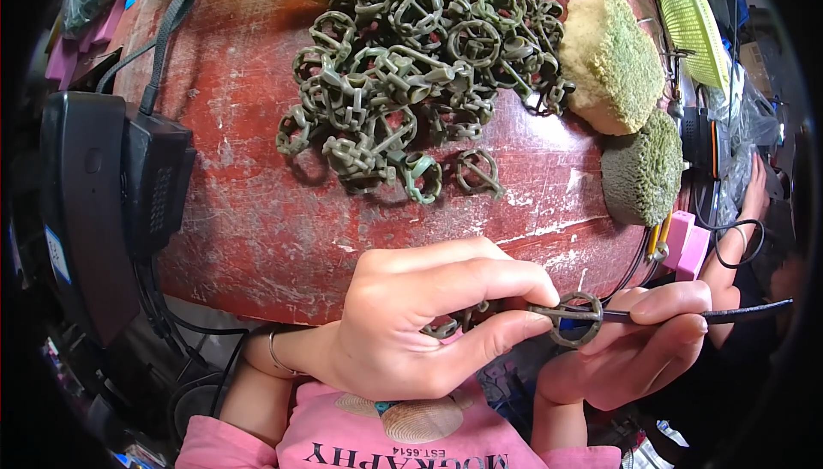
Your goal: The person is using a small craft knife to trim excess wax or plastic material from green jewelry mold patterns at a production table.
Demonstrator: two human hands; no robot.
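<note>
My left hand [429,310] pinches a dull green openwork piece between thumb and forefinger. Its round ring [563,338] sticks out past the fingertips, and more of the piece shows inside the curled fingers. My right hand [639,353] grips a thin dark rod [746,311], perhaps a file, between thumb and fingers. The rod's tip meets the ring; whether it passes through cannot be made out. Both hands are over the table's near edge. Beyond them lies a heap of similar green rings and chain links [420,70], with a loose ring [477,172] at its near side.
On the worn red table [257,229], two rough porous blocks [613,62] stand at the right. A black device [90,212] with cables is at the left. Right of the table are pink blocks [686,246], a yellow-green basket [693,27] and another person's arm [753,199].
</note>
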